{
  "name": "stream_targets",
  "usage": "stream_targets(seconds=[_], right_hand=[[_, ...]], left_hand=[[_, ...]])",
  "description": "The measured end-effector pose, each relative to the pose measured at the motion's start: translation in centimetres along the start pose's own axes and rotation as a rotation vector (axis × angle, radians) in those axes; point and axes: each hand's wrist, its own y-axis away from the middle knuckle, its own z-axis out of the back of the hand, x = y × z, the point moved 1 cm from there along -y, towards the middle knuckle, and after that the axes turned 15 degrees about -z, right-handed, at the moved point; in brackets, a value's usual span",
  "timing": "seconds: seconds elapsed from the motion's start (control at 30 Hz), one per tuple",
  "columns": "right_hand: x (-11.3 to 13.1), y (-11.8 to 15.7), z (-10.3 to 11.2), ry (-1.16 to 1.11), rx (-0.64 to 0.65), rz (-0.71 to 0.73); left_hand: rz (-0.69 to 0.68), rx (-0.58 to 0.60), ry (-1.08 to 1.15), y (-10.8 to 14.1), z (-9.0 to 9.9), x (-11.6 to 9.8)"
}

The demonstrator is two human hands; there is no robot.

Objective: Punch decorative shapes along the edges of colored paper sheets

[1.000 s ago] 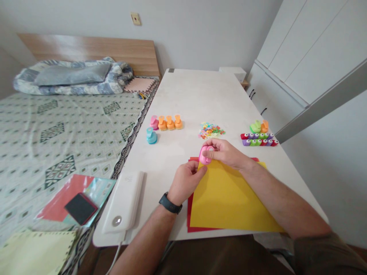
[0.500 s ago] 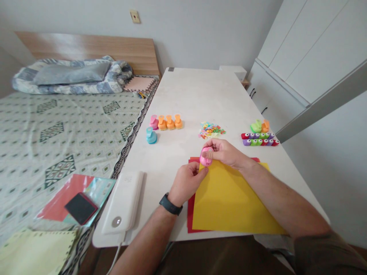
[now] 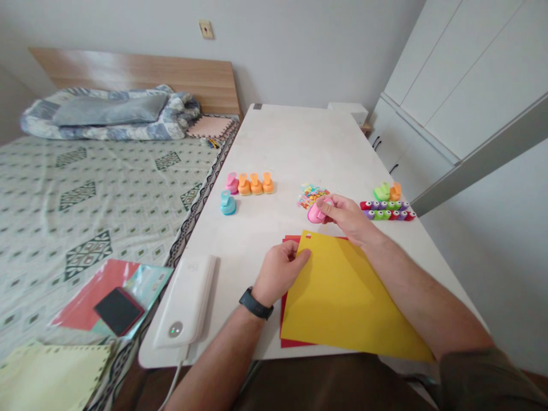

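My right hand (image 3: 345,215) grips a pink craft punch (image 3: 319,211), held just in front of a pile of small colourful paper shapes (image 3: 309,192). With thumb and fingers, my left hand (image 3: 282,268) pinches the left edge of a yellow paper sheet (image 3: 346,291). A small cut-out hole shows near the sheet's top left corner. Red paper (image 3: 289,337) lies beneath the yellow sheet, its edges showing at the left and top.
Orange punches (image 3: 256,184), a pink one (image 3: 232,183) and a blue one (image 3: 228,203) stand at the left. Small punches (image 3: 387,211) line the right. A white device (image 3: 186,302) with a cable lies near the front left edge.
My right hand has lifted the pink punch off the yellow sheet's corner and moved it up and right. The hole is now visible, and the sheet has turned slightly.
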Motion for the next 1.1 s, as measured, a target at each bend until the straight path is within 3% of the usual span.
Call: stream_targets(seconds=[0.3,0.57,0.83,1.1], right_hand=[[0.3,-0.7,-1.2,0.084,0.051,-0.038],[2.8,-3.1,-3.4,0.202,0.078,-0.05],[4.3,-8.3,-8.8,0.324,0.119,-0.049],[3.2,-12.3,-15.2,0.512,0.158,-0.062]], left_hand=[[-0.038,-0.007,-0.044,0.1,0.0,0.0],[-0.022,-0.023,-0.027,0.2,0.1,-0.1],[-0.011,-0.03,-0.033,0.2,0.0,0.3],[0.005,-0.02,-0.052,0.1,0.3,0.1]])
